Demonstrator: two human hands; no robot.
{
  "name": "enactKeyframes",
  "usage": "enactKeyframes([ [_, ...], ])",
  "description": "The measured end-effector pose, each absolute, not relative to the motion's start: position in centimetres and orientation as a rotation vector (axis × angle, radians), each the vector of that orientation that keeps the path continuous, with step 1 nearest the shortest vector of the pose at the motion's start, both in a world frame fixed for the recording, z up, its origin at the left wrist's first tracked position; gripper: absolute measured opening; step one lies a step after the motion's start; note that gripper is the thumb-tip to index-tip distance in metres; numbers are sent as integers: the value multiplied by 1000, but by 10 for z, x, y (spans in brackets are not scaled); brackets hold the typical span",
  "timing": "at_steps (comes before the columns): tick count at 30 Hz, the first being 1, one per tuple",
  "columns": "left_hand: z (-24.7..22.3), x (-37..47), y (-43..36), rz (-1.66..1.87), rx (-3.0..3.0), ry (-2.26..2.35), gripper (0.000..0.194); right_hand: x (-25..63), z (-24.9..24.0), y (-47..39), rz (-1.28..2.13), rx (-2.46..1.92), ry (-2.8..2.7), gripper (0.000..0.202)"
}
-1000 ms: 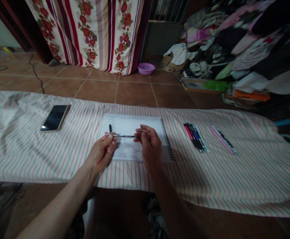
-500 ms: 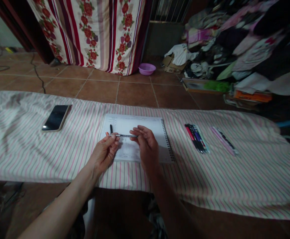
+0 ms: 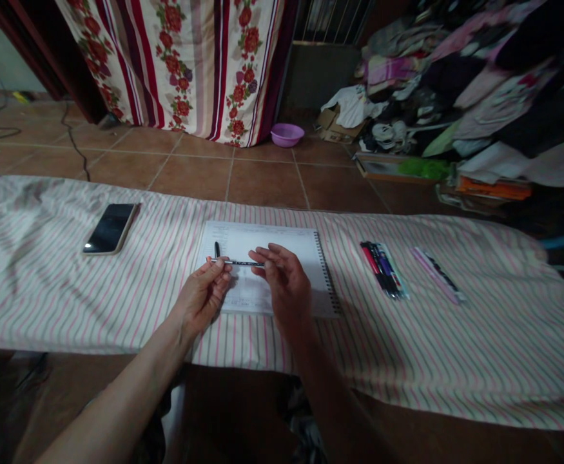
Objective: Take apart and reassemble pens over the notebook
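Observation:
A slim black-and-silver pen [image 3: 243, 263] is held level above a spiral notebook [image 3: 305, 293] lying open on the striped cloth. My left hand [image 3: 207, 287] pinches its left end between thumb and fingers. At the other end, my right hand [image 3: 286, 280] grips the pen with thumb and fingertips, the remaining fingers loosely raised. A short black piece that looks like a pen cap [image 3: 216, 249] shows just above the pen's left part, over the page. Both forearms reach in from the bottom of the view.
A phone [image 3: 111, 229] lies to the left on the striped cloth [image 3: 165, 258]. To the right are a packet of several pens [image 3: 383, 270] and a pair of pens [image 3: 437, 276]. On the tiled floor beyond stand a purple basin [image 3: 287, 135] and heaped clothes [image 3: 456, 90].
The fingers of my right hand have spread a little and shifted slightly left, baring the pen's dark patterned part more clearly. My left hand keeps its pinch.

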State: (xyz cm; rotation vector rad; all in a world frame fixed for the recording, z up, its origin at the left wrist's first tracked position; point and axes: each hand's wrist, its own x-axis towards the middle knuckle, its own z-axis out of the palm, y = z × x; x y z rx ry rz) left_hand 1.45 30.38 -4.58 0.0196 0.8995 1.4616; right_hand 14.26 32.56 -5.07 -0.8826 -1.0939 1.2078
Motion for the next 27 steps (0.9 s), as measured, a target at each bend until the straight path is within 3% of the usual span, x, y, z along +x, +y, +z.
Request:
enactKeyframes([
  [14, -44, 15, 304, 1438, 7, 894, 17, 144, -54, 322, 1088, -1230, -1333, 24],
  [27, -48, 17, 301, 1434, 177, 891, 10, 140, -58, 317, 991, -1085, -1625, 19],
])
